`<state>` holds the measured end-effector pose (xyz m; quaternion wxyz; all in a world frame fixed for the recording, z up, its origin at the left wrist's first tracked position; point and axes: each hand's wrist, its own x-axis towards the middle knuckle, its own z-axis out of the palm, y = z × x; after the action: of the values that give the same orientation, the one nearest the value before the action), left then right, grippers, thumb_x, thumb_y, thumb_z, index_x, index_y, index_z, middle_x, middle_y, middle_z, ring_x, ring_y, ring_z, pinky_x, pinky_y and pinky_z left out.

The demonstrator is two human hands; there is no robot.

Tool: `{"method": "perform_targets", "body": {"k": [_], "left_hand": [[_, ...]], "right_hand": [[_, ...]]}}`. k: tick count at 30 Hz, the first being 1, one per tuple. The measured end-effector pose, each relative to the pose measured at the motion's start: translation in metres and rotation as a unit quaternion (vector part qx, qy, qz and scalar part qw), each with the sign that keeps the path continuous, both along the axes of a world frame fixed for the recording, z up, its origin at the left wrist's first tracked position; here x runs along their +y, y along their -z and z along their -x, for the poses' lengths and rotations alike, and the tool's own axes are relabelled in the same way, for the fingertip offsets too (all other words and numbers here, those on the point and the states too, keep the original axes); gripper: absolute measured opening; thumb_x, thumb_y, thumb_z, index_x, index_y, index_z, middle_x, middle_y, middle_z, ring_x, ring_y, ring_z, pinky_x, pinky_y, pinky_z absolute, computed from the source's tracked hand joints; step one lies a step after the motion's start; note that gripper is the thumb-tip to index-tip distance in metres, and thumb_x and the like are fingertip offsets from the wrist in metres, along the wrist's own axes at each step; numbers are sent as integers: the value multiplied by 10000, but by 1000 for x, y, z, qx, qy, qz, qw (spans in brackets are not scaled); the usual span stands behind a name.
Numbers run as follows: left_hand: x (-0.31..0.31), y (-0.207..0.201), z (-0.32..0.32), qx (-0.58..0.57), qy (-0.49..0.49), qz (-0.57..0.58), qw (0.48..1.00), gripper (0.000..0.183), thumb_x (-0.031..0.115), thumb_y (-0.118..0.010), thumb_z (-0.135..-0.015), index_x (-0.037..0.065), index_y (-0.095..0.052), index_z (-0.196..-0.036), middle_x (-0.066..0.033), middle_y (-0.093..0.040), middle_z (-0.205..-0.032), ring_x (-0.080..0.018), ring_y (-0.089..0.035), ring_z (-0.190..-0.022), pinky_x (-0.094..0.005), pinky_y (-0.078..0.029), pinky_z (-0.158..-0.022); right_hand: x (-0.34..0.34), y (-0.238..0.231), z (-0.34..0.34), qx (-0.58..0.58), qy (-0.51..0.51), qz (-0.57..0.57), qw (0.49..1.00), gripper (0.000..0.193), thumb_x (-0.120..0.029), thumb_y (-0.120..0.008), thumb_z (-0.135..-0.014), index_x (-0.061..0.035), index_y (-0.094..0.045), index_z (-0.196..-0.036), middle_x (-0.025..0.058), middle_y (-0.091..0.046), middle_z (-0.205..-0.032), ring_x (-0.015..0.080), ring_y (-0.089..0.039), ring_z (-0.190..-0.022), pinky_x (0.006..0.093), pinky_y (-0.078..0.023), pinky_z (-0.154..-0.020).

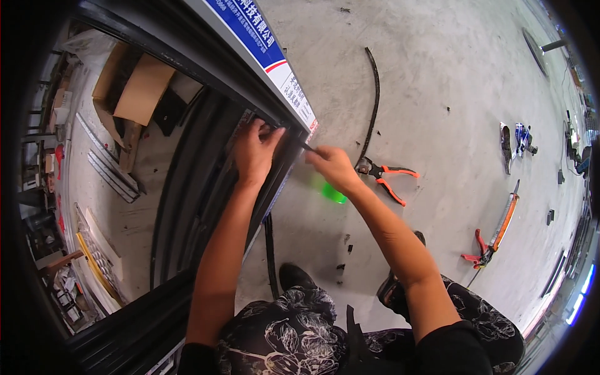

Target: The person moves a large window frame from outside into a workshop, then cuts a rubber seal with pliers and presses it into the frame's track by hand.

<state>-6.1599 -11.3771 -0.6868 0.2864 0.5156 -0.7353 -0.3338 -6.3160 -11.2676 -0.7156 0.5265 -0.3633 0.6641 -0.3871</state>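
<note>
A dark metal frame made of long profiles stands in front of me, with a white and blue label strip along its outer face. My left hand is at the frame's inner edge, its fingers bent together against the dark profile. What those fingers hold, if anything, is hidden. Just right of the frame's edge, my right hand pinches the end of a thin black strip that runs to the profile. A bright green round object shows partly below my right hand.
Orange-handled cutting pliers lie on the concrete floor beside a long black rubber-like strip. Farther right are a caulking gun and a blue and white packet. A cardboard box stands left beyond the frame.
</note>
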Motion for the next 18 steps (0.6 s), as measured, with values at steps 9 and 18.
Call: {"method": "perform_targets", "body": {"k": [9, 18], "left_hand": [[-5, 15, 10, -143, -47, 141, 978, 234, 237, -646, -835, 6, -640, -801, -175, -635, -790, -367, -602, -718, -448, -472, -651], [-6, 33, 7, -153, -9, 158, 975, 254, 252, -655, -822, 21, -668, -929, -181, -651, -946, -365, -601, -883, -429, -465, -791]], "right_hand": [[-28, -4, -32, 67, -8, -27, 997, 316, -317, -586, -834, -16, -671, -881, 210, -648, -827, 378, -618, -821, 440, -470, -731], [-32, 3, -44, 61, 33, -8, 998, 291, -285, -606, -821, -5, -669, -868, 227, -642, -815, 388, -621, -803, 451, -478, -719]]}}
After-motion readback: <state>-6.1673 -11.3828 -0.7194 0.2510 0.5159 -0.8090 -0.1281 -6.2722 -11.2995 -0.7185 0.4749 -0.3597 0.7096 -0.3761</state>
